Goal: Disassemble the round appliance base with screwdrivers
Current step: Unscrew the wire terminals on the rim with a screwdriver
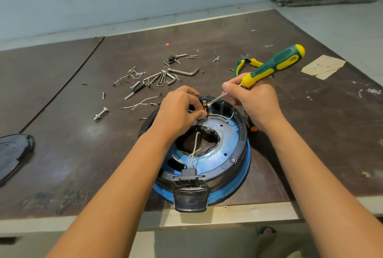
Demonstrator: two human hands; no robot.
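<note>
The round appliance base (223,154), blue inside a black rim, lies at the table's near edge with white wires across its open centre and a black plug socket (189,176) at its front. My left hand (178,110) pinches a small brass terminal part (205,107) at the far inner rim. My right hand (252,100) grips a green and yellow screwdriver (273,64); its metal tip touches that terminal part.
Loose screws, bolts and hex keys (161,77) lie scattered behind the base, with cut white wires (141,104) and a large bolt (101,113) to the left. Yellow-green pliers (247,63) lie at the back right. A black cover (12,154) sits at the far left, paper scraps (323,66) at the right.
</note>
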